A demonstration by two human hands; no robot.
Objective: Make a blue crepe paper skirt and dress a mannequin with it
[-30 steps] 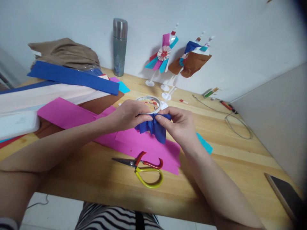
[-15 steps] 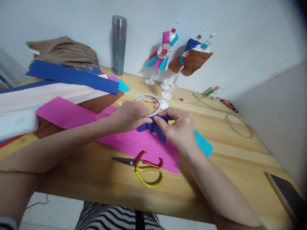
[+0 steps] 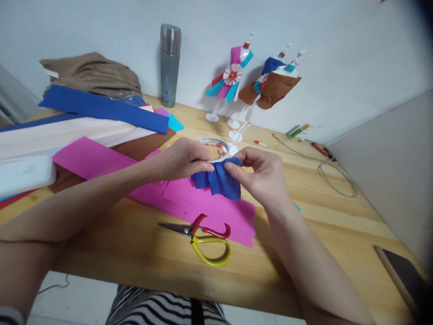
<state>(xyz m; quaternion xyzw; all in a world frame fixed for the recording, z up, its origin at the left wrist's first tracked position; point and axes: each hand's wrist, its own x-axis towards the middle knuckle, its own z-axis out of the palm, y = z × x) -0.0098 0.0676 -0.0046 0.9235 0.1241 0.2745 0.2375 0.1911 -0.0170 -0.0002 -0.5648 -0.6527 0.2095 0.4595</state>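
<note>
A gathered strip of blue crepe paper (image 3: 219, 181) is stretched between my two hands, its pleats hanging down. My left hand (image 3: 186, 159) pinches its left end, thumb on top. At the upper right edge, my right hand (image 3: 260, 174) grips it between thumb and fingers. Just behind them lies a roll of tape (image 3: 221, 158), partly covered by my left hand. Beneath the hands, pink crepe paper (image 3: 203, 207) is spread on the table. Scissors with red and yellow handles (image 3: 199, 237) rest on the near side, partly over the pink paper.
Folded blue, white and brown paper strips (image 3: 104, 108) pile up at the left beside a white box (image 3: 27, 174). A thermos (image 3: 170, 65) and dressed doll figures on stands (image 3: 232, 76) line the wall. A cable (image 3: 334, 178) and a phone (image 3: 401, 275) are at the right.
My right hand has moved slightly right, and the blue paper between my hands is spread wider. My forearm now covers most of the turquoise piece at the right.
</note>
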